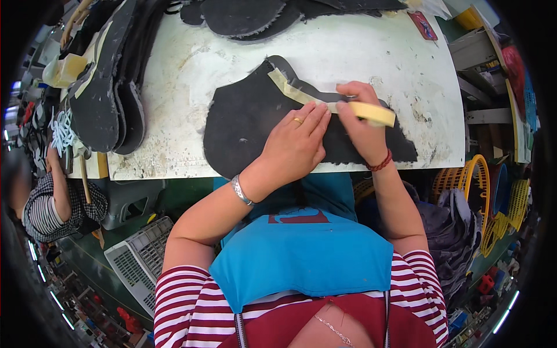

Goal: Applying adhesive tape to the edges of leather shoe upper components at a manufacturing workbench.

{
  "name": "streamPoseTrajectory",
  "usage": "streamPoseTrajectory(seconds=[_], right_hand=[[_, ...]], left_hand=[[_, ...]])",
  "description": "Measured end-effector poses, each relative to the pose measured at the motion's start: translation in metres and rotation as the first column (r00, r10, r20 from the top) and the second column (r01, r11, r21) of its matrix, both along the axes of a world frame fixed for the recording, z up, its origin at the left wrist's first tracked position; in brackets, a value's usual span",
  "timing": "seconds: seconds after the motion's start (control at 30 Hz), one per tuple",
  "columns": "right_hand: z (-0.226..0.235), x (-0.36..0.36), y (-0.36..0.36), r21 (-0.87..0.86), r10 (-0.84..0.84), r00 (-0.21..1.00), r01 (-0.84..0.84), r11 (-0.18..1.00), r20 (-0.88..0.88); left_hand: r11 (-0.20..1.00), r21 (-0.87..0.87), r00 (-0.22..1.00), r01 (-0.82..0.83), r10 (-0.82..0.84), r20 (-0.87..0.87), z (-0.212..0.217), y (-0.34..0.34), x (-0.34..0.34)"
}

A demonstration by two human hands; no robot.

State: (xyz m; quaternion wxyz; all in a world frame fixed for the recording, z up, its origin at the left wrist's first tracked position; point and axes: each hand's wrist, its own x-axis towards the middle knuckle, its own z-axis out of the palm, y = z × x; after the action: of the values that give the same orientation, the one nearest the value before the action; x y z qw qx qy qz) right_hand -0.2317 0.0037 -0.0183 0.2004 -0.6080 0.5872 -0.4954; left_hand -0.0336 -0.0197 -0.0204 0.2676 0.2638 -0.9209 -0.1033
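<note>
Fingers (314,118) of our left hand (293,142) lie nearly together, pressed flat over one pale strip (284,85), while our right hand (364,130), slightly blurred, curls thumb and fingers about one cream roll (378,115) of tape; exactly which fingertips pinch it we cannot tell. We have one black piece (241,124) beneath both hands, midway along the near edge of the white surface (177,81), its broad rounded left end reaching that edge. It looks matte and felt-like, dipping along its far side, where the thin, bent strip runs toward the roll. We wear one ring (299,120) and one silver bracelet (241,190) on the left, one red band (380,161) on the right. By the left edge stands one pile (101,119) of long dark pieces, at least three layers showing; another pile (243,17), rounded and ragged-rimmed, lies along the far edge. One flat red packet (423,26) sits near the far right corner.
</note>
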Motion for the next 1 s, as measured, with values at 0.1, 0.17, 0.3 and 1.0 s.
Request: streamPoseTrajectory(seconds=[0.1, 0.17, 0.3, 1.0], right_hand=[[-0.004, 0.006, -0.011, 0.083, -0.062, 0.713, 0.005, 0.997, 0.698], [0.005, -0.010, -0.007, -0.021, 0.029, 0.975, -0.025, 0.999, 0.219], [0.025, -0.079, 0.010, -0.145, -0.046, 0.662, -0.095, 0.985, -0.749], [0.022, -0.092, 0.015, 0.126, 0.091, 0.659, 0.006, 0.992, -0.747]], left_hand=[[1.000, 0.013, 1.000, 0.006, -0.006, 0.022, -0.004, -0.001, -0.002], [1.000, 0.012, 1.000, -0.002, 0.002, 0.020, -0.004, -0.001, -0.002], [1.000, 0.004, 0.999, -0.015, 0.014, 0.030, -0.004, -0.001, -0.001], [0.999, -0.049, 0.952, -0.008, 0.022, 0.305, 0.018, 0.002, -0.014]])
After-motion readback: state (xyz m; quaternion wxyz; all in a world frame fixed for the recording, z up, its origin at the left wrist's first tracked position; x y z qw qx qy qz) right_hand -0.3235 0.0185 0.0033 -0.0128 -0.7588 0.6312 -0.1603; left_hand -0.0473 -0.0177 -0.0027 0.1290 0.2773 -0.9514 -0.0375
